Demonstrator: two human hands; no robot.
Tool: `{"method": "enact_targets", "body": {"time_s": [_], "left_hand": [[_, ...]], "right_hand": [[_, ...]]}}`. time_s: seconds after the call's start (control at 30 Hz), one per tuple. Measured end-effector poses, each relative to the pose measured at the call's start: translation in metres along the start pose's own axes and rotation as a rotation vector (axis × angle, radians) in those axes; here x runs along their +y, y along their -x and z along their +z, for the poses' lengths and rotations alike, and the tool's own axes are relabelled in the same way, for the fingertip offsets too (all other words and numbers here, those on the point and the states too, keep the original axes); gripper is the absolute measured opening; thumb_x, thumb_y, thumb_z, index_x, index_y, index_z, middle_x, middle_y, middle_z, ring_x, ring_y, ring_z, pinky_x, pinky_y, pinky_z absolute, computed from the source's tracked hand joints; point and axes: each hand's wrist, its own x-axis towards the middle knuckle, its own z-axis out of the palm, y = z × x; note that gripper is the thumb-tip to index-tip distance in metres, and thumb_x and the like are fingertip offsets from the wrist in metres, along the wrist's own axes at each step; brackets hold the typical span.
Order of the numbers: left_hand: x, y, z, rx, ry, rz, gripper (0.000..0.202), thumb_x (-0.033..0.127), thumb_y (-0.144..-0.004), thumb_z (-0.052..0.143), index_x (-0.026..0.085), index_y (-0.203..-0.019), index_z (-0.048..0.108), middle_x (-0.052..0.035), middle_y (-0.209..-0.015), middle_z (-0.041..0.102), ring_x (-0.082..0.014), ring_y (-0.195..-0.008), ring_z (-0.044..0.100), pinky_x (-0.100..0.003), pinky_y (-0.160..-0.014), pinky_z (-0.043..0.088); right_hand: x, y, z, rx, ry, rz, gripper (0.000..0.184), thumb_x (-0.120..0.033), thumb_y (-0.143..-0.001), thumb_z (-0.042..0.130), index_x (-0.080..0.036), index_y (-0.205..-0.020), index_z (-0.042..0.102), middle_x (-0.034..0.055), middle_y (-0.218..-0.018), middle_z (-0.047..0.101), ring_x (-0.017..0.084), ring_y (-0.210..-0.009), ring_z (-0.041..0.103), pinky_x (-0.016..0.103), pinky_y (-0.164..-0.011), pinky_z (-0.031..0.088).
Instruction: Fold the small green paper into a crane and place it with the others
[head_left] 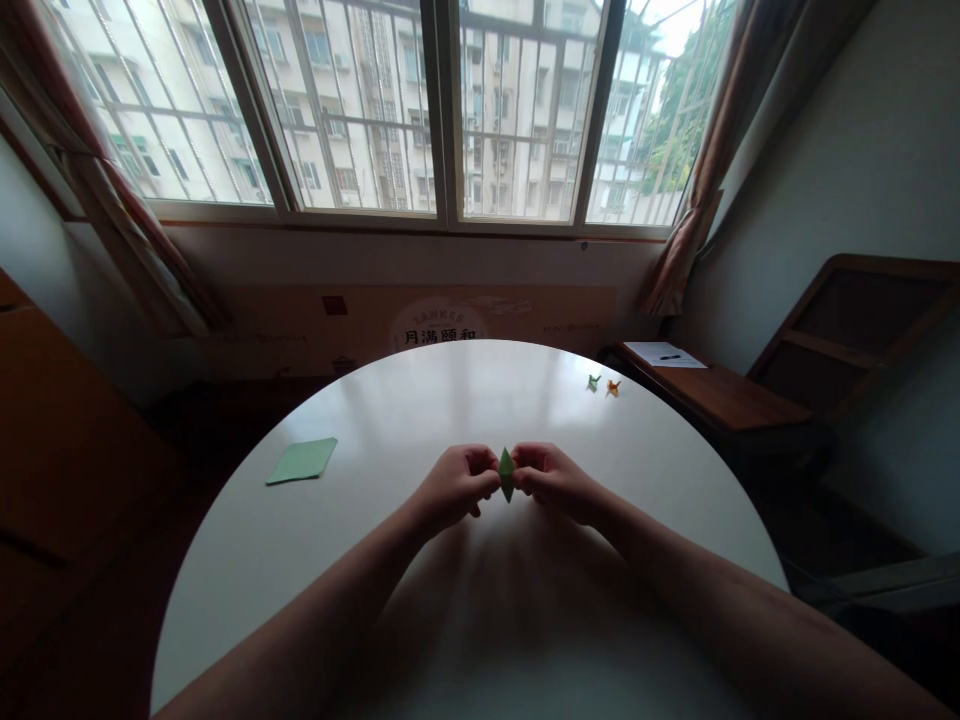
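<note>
A small piece of folded green paper [507,476], narrow and diamond-shaped, is held upright just above the white table [360,600]. My left hand [463,484] pinches its left side between thumb and fingers. On the opposite side, my right hand [551,478] grips it the same way, fingers curled. The fingertips cover parts of both side edges, so the finer folds cannot be made out. Off to the left lies a stack of light green square paper [303,461]. Near the far right edge stand a tiny green paper bird [594,382] and an orange paper bird [613,387].
Beyond the table's right edge, a wooden chair [750,395] carries a white sheet [660,354] with a pen [670,357] on it. A long printed cardboard box [300,320] leans under the barred window [446,120]. Curtains [142,240] hang at both sides.
</note>
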Motion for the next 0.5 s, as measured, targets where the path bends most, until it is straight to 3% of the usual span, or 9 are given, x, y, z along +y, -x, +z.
{"method": "enact_targets", "body": {"time_s": [0.17,0.5], "left_hand": [[-0.0024,-0.0012,-0.0009,0.010,-0.013,0.007,0.009,0.023,-0.063,0.057,0.015,-0.068,0.059,0.0015,-0.061,0.057,-0.0098,-0.050,0.051,-0.018,-0.039,0.044],[-0.0044,0.0008,0.0004,-0.014,-0.003,-0.010,0.013,0.026,-0.067,0.058,0.016,-0.074,0.059,0.0012,-0.062,0.056,-0.0123,-0.055,0.055,-0.018,-0.038,0.044]], "right_hand": [[-0.0024,0.0019,-0.0006,-0.036,0.006,-0.032,0.009,-0.023,-0.068,0.064,-0.018,-0.073,0.058,-0.0022,-0.068,0.056,0.012,-0.062,0.045,0.025,-0.059,0.034],[-0.0006,0.0012,-0.0009,0.037,0.098,-0.028,0.004,-0.020,-0.067,0.059,-0.017,-0.067,0.058,-0.0028,-0.062,0.053,0.011,-0.059,0.041,0.023,-0.055,0.031]]}}
